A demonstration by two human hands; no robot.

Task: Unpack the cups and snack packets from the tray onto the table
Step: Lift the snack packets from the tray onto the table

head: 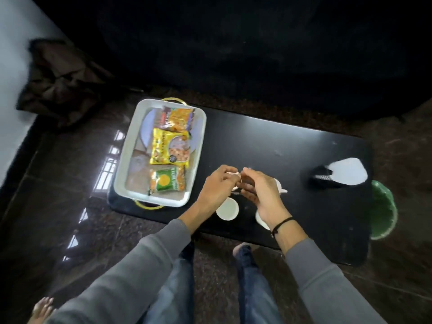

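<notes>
Head view: glossy black rectangular table (292,141) on dark polished stone floor. White rounded-rectangle tray (131,150) with gold wire handles sits at table's left end; three crinkly foil packets (169,149) lie in it in a row. Left hand (216,187) and right hand (259,189) are met above the table, fingers pinched on a thin white cup (235,181), mostly hidden. Round white cup (227,208) stands upright just below, another partly hidden under right wrist. Green bin (383,210) sits at table's right.
</notes>
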